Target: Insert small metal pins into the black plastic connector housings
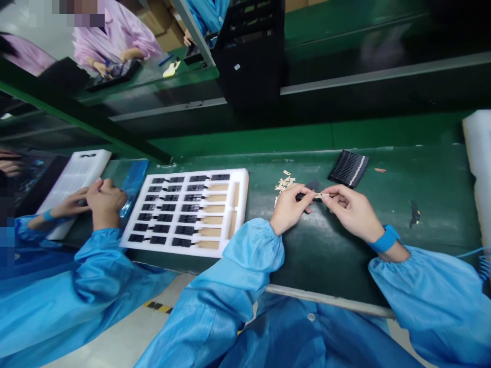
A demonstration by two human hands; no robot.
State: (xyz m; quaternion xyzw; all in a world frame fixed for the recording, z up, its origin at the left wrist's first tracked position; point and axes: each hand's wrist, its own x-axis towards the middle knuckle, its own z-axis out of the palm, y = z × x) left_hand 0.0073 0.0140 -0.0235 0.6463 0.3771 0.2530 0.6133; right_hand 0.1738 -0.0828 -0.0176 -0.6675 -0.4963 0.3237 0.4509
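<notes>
My left hand (288, 208) is closed on a small flat black part (311, 193), most of it hidden by the fingers. Facing it, my right hand (352, 210) pinches the end of a small cream-coloured piece (319, 196) that lies against the black part. Behind my left hand is a loose pile of similar cream-coloured pieces (284, 183). A sheet of slim black strips with a pale line across it (348, 167) lies beyond my right hand. To the left stands a white foam tray (179, 176) with black slatted parts in several slots; others show brown bottoms.
The green bench (318, 260) carries a small black scrap (414, 213) and a reddish bit (380, 169) at right. White foam (477, 163) stands at the right edge. A co-worker's hands (105, 202) are left of the tray. A black bin (251, 66) stands behind.
</notes>
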